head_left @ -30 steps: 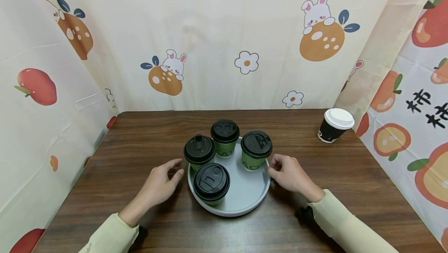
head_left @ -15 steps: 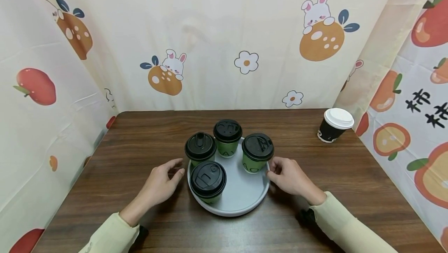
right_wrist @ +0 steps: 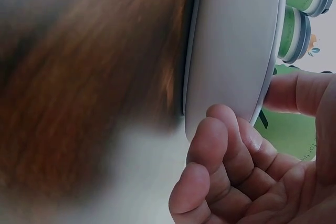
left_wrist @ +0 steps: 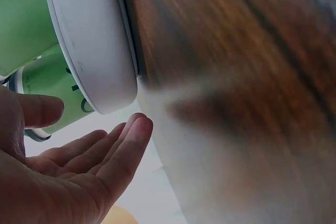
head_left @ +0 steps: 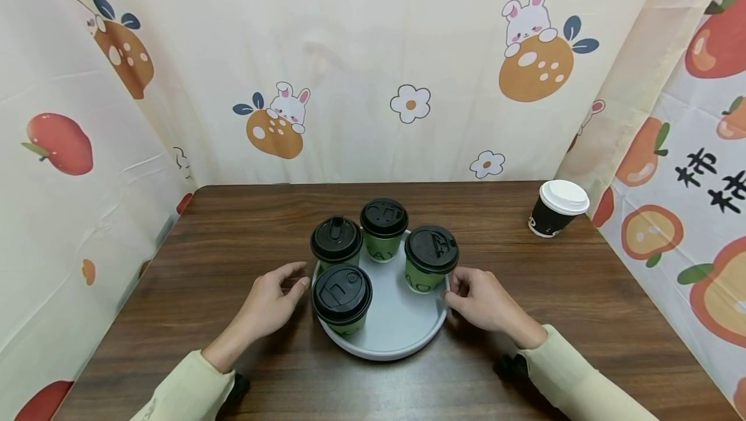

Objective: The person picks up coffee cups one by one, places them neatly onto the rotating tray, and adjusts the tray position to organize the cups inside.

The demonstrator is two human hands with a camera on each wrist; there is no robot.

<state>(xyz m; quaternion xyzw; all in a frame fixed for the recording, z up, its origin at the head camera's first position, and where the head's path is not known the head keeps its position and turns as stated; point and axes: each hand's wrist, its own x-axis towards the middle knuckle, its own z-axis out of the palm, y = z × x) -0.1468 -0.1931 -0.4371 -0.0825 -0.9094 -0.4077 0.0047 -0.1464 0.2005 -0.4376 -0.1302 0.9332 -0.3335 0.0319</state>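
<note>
A round white turntable (head_left: 396, 333) sits on the wooden table and bears several green paper cups with black lids. One cup (head_left: 342, 301) stands at the front left, another (head_left: 337, 239) behind it, a third (head_left: 384, 230) at the back, and one more (head_left: 431, 259) at the right. My right hand (head_left: 484, 298) pinches the turntable's right rim, thumb over the edge and curled fingers against the side wall (right_wrist: 231, 45). Just off the left rim, my left hand (head_left: 271, 301) is held with fingers loosely bent and thumb apart; in the left wrist view nothing lies between them.
A black paper cup (head_left: 558, 208) with a white lid stands at the table's back right corner. Printed fabric (head_left: 350, 52) hangs behind and at both sides of the wooden table (head_left: 250, 214).
The turntable has turned clockwise as seen from above, carrying its cups round. My right hand has moved slightly toward me with the rim. My left hand has barely shifted.
</note>
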